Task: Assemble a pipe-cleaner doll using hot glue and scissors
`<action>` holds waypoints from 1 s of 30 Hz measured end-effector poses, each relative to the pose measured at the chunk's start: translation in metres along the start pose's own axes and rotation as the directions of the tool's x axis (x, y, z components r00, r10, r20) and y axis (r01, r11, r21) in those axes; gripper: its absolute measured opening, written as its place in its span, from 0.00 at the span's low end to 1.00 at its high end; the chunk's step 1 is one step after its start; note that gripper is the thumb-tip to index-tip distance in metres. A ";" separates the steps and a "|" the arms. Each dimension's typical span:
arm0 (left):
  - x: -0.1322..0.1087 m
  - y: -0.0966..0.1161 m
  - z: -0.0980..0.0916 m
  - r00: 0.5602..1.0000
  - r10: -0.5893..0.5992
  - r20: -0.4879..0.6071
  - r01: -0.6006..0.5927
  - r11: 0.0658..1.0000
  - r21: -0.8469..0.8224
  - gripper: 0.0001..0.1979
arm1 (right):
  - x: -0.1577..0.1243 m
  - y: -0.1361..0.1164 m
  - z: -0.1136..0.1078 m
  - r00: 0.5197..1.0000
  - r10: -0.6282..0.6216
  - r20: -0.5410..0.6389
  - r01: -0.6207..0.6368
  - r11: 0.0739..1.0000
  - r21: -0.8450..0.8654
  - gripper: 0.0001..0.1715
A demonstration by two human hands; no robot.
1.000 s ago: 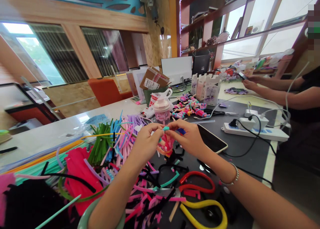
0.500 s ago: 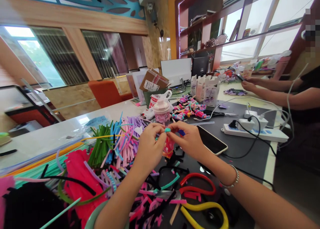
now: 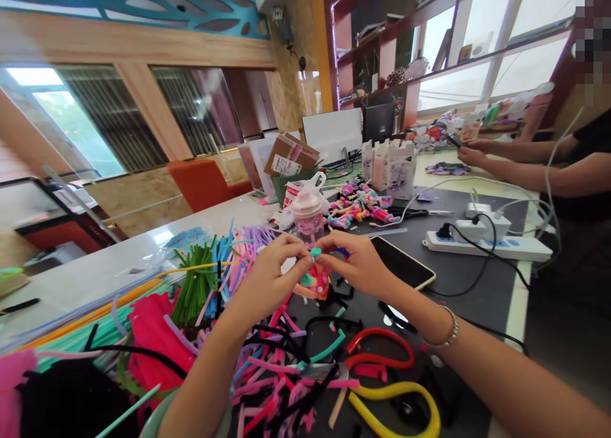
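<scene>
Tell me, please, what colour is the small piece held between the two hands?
The small piece is teal, shown best in the head view.

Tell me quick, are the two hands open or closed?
Left hand: closed, pinching a small pink-and-teal craft piece.
Right hand: closed, pinching the same piece.

Silver bracelet (image 3: 443, 331), right wrist (image 3: 422, 317), perhaps pale green sleeve (image 3: 155, 424)

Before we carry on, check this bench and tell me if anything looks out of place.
A smartphone lies on the black work mat right beside the right hand. It looks out of place so close to the work, and cut craft strips spill untidily across the mat.
</scene>
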State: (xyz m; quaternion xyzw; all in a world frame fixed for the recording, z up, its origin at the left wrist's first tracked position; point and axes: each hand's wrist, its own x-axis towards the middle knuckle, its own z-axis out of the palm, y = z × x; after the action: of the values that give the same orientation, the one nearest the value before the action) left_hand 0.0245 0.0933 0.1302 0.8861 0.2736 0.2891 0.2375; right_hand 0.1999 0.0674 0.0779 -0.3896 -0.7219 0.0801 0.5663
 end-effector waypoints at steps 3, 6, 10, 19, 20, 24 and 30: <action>0.000 -0.002 -0.005 0.998 0.035 0.046 -0.037 0.997 0.060 0.11 | 0.000 -0.002 0.001 0.999 -0.029 0.022 0.030 1.000 -0.009 0.05; 0.001 -0.004 -0.008 0.993 0.097 0.068 -0.103 0.991 0.084 0.11 | 0.001 -0.003 0.000 0.999 -0.037 0.033 0.038 0.999 -0.012 0.05; 0.002 -0.004 -0.012 0.992 0.111 0.068 -0.116 0.989 0.088 0.10 | 0.001 -0.003 0.000 0.997 -0.053 0.052 0.053 0.999 0.002 0.04; 0.002 -0.005 -0.012 0.992 0.117 -0.041 -0.112 0.988 0.109 0.10 | 0.000 -0.005 0.000 0.995 -0.050 0.085 0.048 0.999 0.020 0.04; 0.002 -0.006 -0.011 0.991 0.131 -0.034 -0.127 0.987 0.097 0.09 | 0.000 -0.005 0.000 0.995 -0.058 0.081 0.056 0.998 0.019 0.04; 0.002 -0.011 -0.005 0.989 0.144 -0.021 -0.143 0.989 0.047 0.09 | -0.001 -0.004 0.001 0.992 -0.075 0.098 0.077 0.997 -0.015 0.05; 0.002 -0.017 0.005 0.991 0.125 -0.052 -0.123 0.992 0.037 0.08 | -0.002 -0.001 0.002 0.996 -0.055 0.064 0.059 0.996 -0.066 0.06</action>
State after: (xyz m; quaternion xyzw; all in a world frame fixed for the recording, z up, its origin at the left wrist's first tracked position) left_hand 0.0231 0.1058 0.1178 0.8971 0.2291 0.3227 0.1966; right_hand 0.1978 0.0660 0.0762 -0.3851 -0.7523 0.0516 0.5321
